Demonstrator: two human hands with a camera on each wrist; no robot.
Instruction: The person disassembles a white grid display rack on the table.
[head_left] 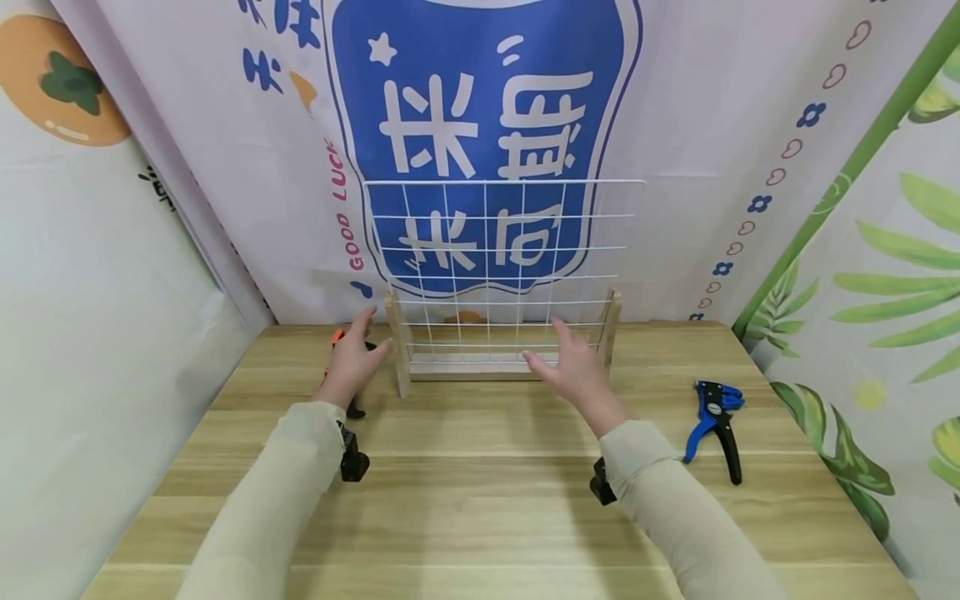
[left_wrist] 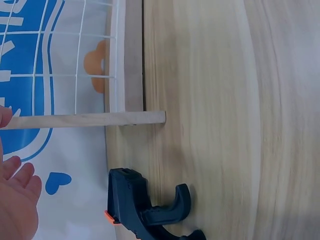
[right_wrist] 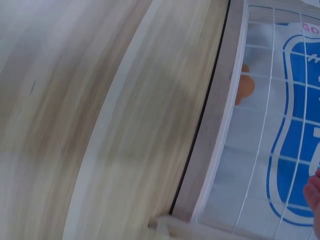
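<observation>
**Position of the wire grid [head_left: 487, 248] relative to the left hand [head_left: 352, 358] and right hand [head_left: 579, 373]**

The wire grid is standing upright at the far side of the tabletop [head_left: 465, 500], midway between left and right, with a wooden base [head_left: 465, 376] running beneath it.

Controlling relation: the left post [head_left: 399, 350] is standing immediately right of the left hand, making this hand the nearer one to a post. In the left wrist view, a digit is overlapping the post; contact cannot be told. The right hand is hovering on the near side of the grid, with the right post [head_left: 611, 325] standing just to its right.

Hand state: both hands are released, showing extended fingers and gripping nothing.

Orientation: the wooden base is extending its long axis left to right, roughly parallel to the far table edge. The grid's broad face is pointing near, toward the person.

Adjacent items: a dark clamp [left_wrist: 129, 192] is lying left of the left post; blue-and-black pliers [head_left: 714, 408] are lying well apart at right, handles pointing near.
</observation>
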